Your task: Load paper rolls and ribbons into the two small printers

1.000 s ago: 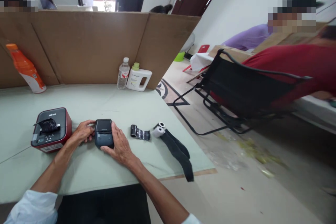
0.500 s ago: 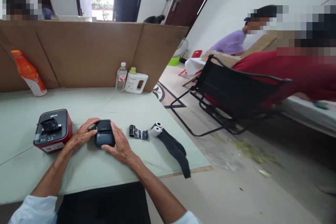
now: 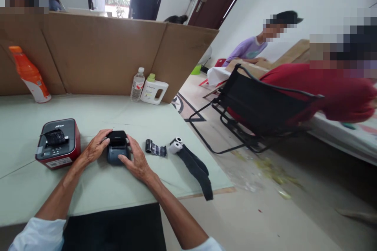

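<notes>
The left fingers [image 3: 103, 135] are bent and closed around the upper left corner of a small dark device [image 3: 116, 155], thumb turned in toward its top. The right fingers [image 3: 134, 146] run along its right edge, moderately spread, with the thumb laid over the lower right of its face, so both hands have hold of it. The device is on the table [image 3: 97, 113], directly between the two sets of fingers; whether its upper part is lifted is hard to tell.

Left of the left fingers, near that forearm, stands a black and red machine [image 3: 58, 159] with a dark strip [image 3: 55, 137] coming out of its top. Just right of the right fingers lies a roll of dark film [image 3: 155, 148], partly unwound. A little further right of them are two small white rolls [image 3: 176, 147], with black bands [image 3: 197, 168] running from them toward the near edge and one end hanging past it.

Beyond the fingers, before a cardboard panel [image 3: 108, 53], stand a clear bottle [image 3: 137, 86] and a white jug [image 3: 151, 92], side by side; far to the left leans an orange bottle [image 3: 31, 74]
</notes>
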A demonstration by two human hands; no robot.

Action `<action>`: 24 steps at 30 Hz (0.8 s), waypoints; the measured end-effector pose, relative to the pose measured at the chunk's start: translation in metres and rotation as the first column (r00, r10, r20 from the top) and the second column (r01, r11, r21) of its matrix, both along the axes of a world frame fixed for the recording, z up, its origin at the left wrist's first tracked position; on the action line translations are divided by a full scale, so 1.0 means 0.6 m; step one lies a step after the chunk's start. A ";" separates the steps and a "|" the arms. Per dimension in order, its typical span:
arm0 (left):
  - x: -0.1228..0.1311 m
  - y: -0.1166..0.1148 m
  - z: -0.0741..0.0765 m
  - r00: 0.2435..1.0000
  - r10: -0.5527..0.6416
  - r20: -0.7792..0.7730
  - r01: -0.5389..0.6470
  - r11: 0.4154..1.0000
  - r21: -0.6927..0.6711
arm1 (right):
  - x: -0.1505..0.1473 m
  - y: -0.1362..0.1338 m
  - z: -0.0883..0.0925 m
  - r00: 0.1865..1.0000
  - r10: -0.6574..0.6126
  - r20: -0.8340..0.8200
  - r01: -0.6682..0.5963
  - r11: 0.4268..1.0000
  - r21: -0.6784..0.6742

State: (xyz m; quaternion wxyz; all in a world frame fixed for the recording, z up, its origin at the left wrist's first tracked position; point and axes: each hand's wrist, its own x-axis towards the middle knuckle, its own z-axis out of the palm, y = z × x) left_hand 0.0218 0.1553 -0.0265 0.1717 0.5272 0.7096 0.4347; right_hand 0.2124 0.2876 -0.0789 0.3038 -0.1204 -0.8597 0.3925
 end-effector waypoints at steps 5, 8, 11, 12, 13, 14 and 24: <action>-0.002 0.013 -0.006 1.000 0.027 0.009 -0.027 0.999 0.041 | 0.001 -0.001 0.003 0.999 -0.017 -0.042 0.015 0.998 -0.054; -0.005 0.020 -0.006 0.996 0.048 0.077 -0.052 0.997 0.055 | 0.002 -0.001 0.006 0.998 -0.002 -0.058 -0.001 0.998 -0.062; -0.010 0.028 -0.002 0.977 0.076 0.200 -0.089 0.995 0.055 | 0.002 0.001 0.009 0.998 0.006 -0.055 -0.009 0.999 -0.044; -0.011 0.031 0.000 0.969 0.084 0.232 -0.099 0.994 0.054 | 0.001 0.003 0.010 0.998 0.007 -0.057 -0.009 0.999 -0.031; -0.012 0.034 0.002 0.963 0.091 0.256 -0.107 0.993 0.051 | 0.000 0.005 0.011 0.998 0.006 -0.060 -0.007 1.000 -0.015; -0.012 0.037 0.003 0.958 0.097 0.271 -0.114 0.992 0.047 | -0.001 0.007 0.013 0.998 0.003 -0.062 -0.003 1.000 0.005; -0.009 0.050 0.005 0.925 0.159 0.345 -0.182 0.983 0.034 | -0.009 0.011 0.052 0.996 -0.029 0.083 -0.010 0.902 0.433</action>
